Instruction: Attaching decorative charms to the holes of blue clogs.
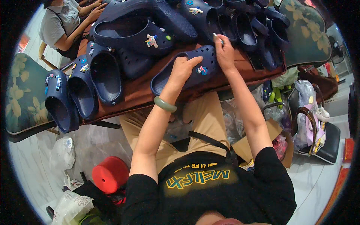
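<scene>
My left hand (183, 70) grips a navy blue foam clog (155, 83) at the table's near edge. Its fingers reach into the shoe's opening and its thumb lies on the perforated upper. A blue flower-like charm and a round swirl charm (202, 70) sit on that upper. Just beyond the toe, my right hand (225, 52) is closed in a pinch on a small whitish piece (215, 35), too small to identify. Behind my hands, a larger clog (120, 32) with a white cartoon charm (152, 41) rests on other clogs.
Several more navy clogs stand on the brown-covered table (138, 95), at left (62, 105) and at right (245, 32). A co-worker's arms (75, 33) are at far left. A red stool (110, 174), plastic bags (63, 153), a cardboard box (266, 137) and a handled basket (309, 123) surround me.
</scene>
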A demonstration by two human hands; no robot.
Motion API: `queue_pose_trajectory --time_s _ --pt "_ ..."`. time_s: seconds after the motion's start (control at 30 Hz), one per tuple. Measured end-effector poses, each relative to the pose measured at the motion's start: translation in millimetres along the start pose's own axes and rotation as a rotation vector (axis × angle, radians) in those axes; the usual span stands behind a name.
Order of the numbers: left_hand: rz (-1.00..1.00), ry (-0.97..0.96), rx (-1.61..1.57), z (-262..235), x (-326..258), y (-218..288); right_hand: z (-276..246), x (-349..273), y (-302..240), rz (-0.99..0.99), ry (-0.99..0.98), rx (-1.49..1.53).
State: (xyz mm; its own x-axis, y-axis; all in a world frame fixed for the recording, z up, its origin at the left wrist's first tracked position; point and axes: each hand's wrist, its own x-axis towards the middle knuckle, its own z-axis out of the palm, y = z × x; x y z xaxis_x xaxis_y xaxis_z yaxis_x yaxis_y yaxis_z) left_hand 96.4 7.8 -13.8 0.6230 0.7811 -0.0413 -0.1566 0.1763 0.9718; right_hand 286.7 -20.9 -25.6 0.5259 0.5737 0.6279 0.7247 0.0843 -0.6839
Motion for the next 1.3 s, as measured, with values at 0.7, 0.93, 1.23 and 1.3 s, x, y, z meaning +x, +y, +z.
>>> queue_pose_trajectory --time_s 0.7,0.93,1.23,1.3 --pt "-0.071 -0.083 -0.211 -6.3 -0.5 -4.0 -28.1 -87.0 -48.3 -0.410 -0.260 0.030" --pt "-0.079 -0.062 -0.182 -3.6 -3.0 3.0 -19.4 -90.3 -44.6 -0.330 -0.218 0.086" --pt "-0.093 -0.080 -0.276 -5.6 6.3 -8.6 -10.3 -96.1 -37.4 -0.467 -0.141 0.054" --pt "-0.108 -0.081 -0.277 -3.8 4.7 -5.9 -9.4 -97.3 -35.4 -0.490 -0.097 0.052"
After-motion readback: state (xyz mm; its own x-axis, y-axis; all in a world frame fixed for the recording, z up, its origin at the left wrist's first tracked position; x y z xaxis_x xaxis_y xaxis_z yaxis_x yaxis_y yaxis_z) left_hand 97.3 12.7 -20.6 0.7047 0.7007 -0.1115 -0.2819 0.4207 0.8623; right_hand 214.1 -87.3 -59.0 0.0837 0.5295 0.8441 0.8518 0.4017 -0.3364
